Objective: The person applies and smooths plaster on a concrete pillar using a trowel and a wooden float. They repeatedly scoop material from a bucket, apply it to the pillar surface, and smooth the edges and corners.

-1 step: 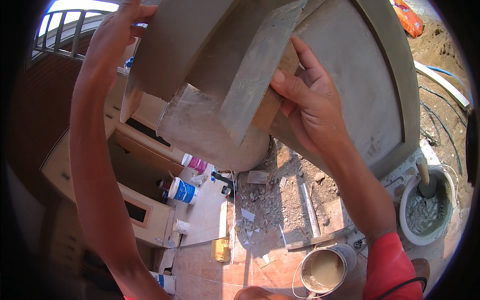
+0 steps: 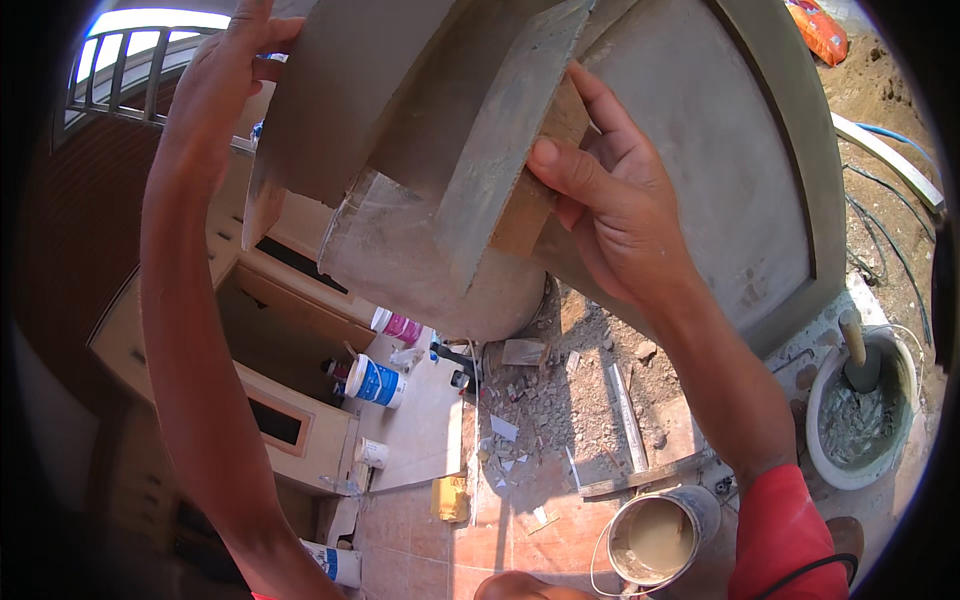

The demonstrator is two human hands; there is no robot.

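My right hand (image 2: 625,205) grips a plastering float (image 2: 510,140) by the brown wooden block on its back, thumb on the near side and fingers around the far side. Its thin, grey-smeared plate is tilted, close to a recess in the smooth grey plastered structure (image 2: 720,150). At the upper left, my left hand (image 2: 225,60) curls its fingers at the edge of a thin board (image 2: 262,205) beside a grey plastered face (image 2: 350,90). The top of that hand is cut off by the picture's edge. Below the recess bulges a rounded grey plastered form (image 2: 430,260).
A bucket of wet mortar (image 2: 855,440) with a trowel (image 2: 855,345) stands at the right. Near me is a pail of cloudy water (image 2: 655,540). Rubble (image 2: 570,400) and a wooden strip (image 2: 625,415) lie on the floor. Paint tubs (image 2: 378,382) stand left, beside pale cabinets (image 2: 290,350).
My right hand and the float have shifted slightly left. My left hand stays at the board's edge. The whole view has moved a little.
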